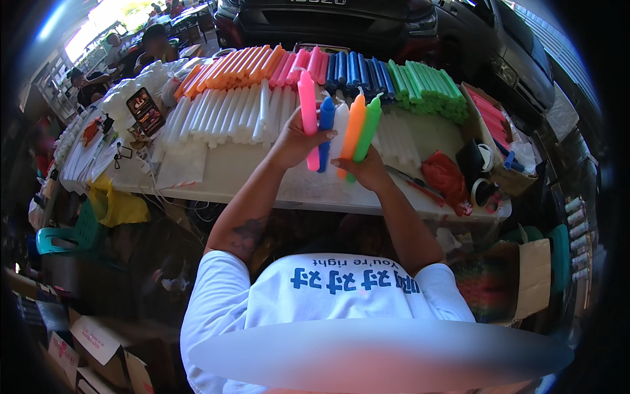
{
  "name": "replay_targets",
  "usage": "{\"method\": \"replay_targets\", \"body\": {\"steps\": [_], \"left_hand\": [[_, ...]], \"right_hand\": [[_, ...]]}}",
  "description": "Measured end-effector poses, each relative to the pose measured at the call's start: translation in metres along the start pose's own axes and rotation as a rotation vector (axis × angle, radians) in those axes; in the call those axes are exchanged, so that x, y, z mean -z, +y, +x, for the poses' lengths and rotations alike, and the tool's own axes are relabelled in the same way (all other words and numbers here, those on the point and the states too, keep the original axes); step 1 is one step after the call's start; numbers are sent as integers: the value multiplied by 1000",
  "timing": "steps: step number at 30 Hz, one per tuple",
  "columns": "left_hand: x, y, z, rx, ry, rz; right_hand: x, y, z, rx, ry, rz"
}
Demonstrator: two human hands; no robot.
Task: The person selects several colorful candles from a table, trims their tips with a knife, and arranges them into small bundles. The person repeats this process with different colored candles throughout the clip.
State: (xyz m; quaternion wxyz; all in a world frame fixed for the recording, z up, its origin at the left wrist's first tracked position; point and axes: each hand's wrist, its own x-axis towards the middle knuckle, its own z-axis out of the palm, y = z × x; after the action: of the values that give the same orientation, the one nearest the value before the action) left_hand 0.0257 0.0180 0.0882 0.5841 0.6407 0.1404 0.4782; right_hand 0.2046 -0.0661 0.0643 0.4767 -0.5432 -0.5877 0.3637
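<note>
Upright above the white table (236,170), a fan of candles is held between my two hands. My left hand (295,140) grips the pink candle (308,108) and the blue candle (326,120), thumb across their front. A white candle (338,128) stands in the middle of the fan; which hand bears it I cannot tell. My right hand (368,167) closes around the lower parts of the orange candle (351,130) and the green candle (367,129). Behind them lie stacked white candles (226,115), with orange (241,66), pink (300,64), blue (357,69) and green (428,88) stacks farther back.
At left are a propped phone (146,112), eyeglasses (122,155) and a yellow plastic bag (115,202). A red plastic bag (445,175), scissors (418,182) and tape rolls (482,192) lie right, beside a cardboard box (517,182) of candles. Parked vehicles (325,32) and seated people (155,47) are beyond.
</note>
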Motion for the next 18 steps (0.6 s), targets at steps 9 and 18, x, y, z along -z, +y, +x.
{"method": "replay_targets", "body": {"steps": [9,18], "left_hand": [[5,-32,-24,194,-50,83],[2,-26,-6,153,-87,103]], "right_hand": [[2,38,0,-50,-53,185],[12,35,14,-20,-54,194]]}}
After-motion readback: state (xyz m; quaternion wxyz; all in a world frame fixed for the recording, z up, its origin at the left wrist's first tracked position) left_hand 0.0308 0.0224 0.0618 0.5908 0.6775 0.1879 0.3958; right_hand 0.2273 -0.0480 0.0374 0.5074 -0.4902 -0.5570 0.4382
